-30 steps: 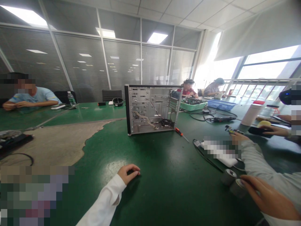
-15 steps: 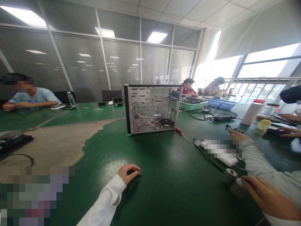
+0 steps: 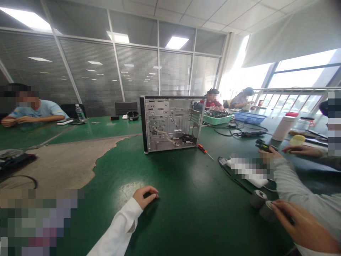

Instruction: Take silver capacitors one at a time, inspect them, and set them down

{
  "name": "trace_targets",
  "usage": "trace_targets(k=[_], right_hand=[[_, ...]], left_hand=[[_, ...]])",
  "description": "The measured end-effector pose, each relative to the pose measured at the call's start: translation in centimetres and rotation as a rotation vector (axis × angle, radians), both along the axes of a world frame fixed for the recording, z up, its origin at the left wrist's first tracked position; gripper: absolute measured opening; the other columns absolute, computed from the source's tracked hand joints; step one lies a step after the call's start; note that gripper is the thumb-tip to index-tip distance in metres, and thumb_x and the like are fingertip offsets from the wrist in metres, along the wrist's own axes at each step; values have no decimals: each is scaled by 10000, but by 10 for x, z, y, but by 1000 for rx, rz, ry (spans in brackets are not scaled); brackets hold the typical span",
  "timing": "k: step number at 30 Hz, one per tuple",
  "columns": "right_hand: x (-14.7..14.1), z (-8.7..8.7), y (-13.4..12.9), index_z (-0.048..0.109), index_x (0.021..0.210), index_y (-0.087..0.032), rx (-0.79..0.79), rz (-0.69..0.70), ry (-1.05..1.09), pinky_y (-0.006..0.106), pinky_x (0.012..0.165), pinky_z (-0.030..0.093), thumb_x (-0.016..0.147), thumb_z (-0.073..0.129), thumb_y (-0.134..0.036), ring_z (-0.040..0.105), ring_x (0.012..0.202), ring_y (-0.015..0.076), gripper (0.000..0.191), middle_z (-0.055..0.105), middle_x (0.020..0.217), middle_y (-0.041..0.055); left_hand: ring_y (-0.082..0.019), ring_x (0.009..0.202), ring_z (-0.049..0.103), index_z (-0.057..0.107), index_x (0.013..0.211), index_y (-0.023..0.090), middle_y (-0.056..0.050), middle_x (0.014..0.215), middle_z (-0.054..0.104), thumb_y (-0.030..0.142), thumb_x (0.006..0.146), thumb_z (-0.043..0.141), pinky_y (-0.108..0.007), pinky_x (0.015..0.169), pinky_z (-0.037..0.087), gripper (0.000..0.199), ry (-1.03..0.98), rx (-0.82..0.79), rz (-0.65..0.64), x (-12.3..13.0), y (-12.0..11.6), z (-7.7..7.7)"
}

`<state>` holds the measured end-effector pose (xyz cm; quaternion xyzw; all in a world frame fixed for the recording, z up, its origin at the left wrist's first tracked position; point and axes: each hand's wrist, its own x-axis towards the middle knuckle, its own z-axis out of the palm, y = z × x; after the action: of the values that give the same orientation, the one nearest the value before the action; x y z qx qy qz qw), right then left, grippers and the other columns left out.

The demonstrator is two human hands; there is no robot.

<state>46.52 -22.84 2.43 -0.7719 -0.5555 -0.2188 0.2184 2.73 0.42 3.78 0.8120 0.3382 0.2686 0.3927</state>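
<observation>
Left hand (image 3: 146, 197) is resting on the green table (image 3: 186, 217), fingers curled narrow, nothing showing in them. Right hand (image 3: 302, 224) is reaching over 2 grey cylinders (image 3: 258, 198), fingers slightly spread at the nearer one; cannot tell whether they are holding it. Computer case (image 3: 173, 122) is standing upright, well apart from both hands, screwdriver (image 3: 204, 149) lying just beside it. Step in hand appears to be handling the cylinders; a firm hold on one would call for closing the fingers around it.
</observation>
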Motion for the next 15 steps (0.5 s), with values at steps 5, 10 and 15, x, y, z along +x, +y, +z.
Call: trace_targets(k=[5,10,15], right_hand=[[4,6,12,467,956,-172,-89,14,-93,364,749,409,683,398,-475,525,870,245,413,542,965,124],[15,11,39,428,1093,-219,-496,-68,26,392,567,433,682,412,-376,570,778,277,441,566,960,120],[18,12,65,519,946,-253,-585,-43,20,389,627,418,622,469,-215,573,774,264,330,613,826,73]], left_hand=[[-145,707,597,585,769,135,-44,709,662,256,689,499,-256,700,442,169,2,4,-6,-1,0,0],[-145,692,599,585,755,135,-39,694,663,257,683,502,-259,694,445,164,-5,17,11,0,0,-2],[-151,695,597,588,749,142,-35,685,664,263,676,504,-264,695,443,164,-2,14,25,0,-1,-3]])
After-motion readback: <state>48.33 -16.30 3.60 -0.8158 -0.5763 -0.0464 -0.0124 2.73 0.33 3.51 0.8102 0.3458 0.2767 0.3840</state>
